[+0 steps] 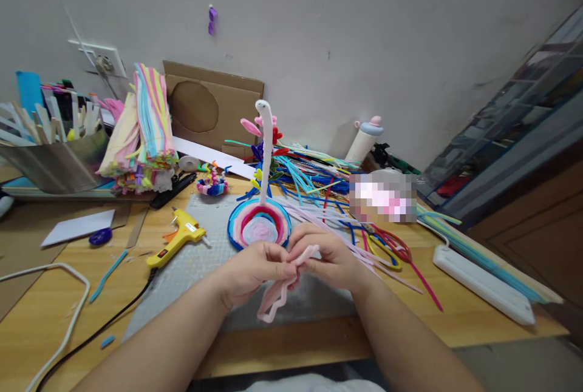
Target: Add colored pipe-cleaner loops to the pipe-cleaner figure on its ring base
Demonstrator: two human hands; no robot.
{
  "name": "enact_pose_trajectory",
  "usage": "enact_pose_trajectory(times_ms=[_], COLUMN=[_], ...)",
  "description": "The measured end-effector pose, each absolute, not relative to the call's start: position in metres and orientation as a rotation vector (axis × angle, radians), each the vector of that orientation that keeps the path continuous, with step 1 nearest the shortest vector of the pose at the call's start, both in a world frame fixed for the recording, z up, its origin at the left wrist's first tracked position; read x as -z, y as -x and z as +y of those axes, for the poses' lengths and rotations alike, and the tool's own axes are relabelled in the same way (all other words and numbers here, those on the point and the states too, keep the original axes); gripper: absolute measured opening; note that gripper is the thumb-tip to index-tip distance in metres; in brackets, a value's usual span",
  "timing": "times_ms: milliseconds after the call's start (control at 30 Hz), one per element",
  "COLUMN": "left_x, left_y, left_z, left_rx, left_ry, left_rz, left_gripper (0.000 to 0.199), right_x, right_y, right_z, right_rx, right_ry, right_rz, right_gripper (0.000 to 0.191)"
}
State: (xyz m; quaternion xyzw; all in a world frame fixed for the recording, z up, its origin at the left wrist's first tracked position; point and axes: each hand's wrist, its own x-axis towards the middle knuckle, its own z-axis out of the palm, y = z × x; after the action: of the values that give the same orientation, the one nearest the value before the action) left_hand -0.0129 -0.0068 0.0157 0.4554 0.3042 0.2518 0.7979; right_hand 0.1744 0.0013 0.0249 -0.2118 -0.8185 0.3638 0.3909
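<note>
Pale pink pipe cleaners (274, 302), bent in zigzags, are pinched between both hands above the front of the grey mat. My left hand (257, 270) holds them with thumb and fingers from the left. On the right, my right hand (330, 256) grips their upper end, fingertips nearly touching the other hand's. Just behind the hands lies a coiled round base (259, 233) in blue, pink and white. A tall white fuzzy stem (266, 155) stands upright at its back edge, with pink, red and yellow fuzzy shapes behind it.
A yellow glue gun (178, 239) lies left on the grey mat (200, 270). Bundled pipe cleaners (152, 119) and a metal container of sticks (59, 161) stand at the back left. Loose pipe cleaners (337, 216), a bottle (364, 140) and a white power strip (483, 283) are to the right.
</note>
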Motion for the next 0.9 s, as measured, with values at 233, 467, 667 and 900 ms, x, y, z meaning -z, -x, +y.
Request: enact_pose_trajectory(times_ms=[233,467,667,900], left_x=[-0.022,-0.022,-0.021,-0.016], left_y=[0.010,0.009,0.013,0.021], left_z=[-0.007,-0.004,0.003,0.005], left_rx=[-0.671,-0.739,-0.849,-0.696], left_ry=[-1.023,-1.137,-1.240,-0.851], left_rz=[0.778,0.881,1.007,0.602], left_gripper=[0.025,0.029,0.026,0.017], right_x=[-0.018,-0.011,-0.002,-0.005], right_y=[-0.170,-0.160,-0.153,-0.152], right_z=[-0.001,-0.005,-0.002,-0.004], right_rx=[-0.981,-1.224,-1.481,-1.616], right_ry=[0.658,0.755,0.775,0.477], right_rz=[-1.944,-1.680,-1.380,-1.388], right_gripper=[0.011,0.011,0.013,0.015])
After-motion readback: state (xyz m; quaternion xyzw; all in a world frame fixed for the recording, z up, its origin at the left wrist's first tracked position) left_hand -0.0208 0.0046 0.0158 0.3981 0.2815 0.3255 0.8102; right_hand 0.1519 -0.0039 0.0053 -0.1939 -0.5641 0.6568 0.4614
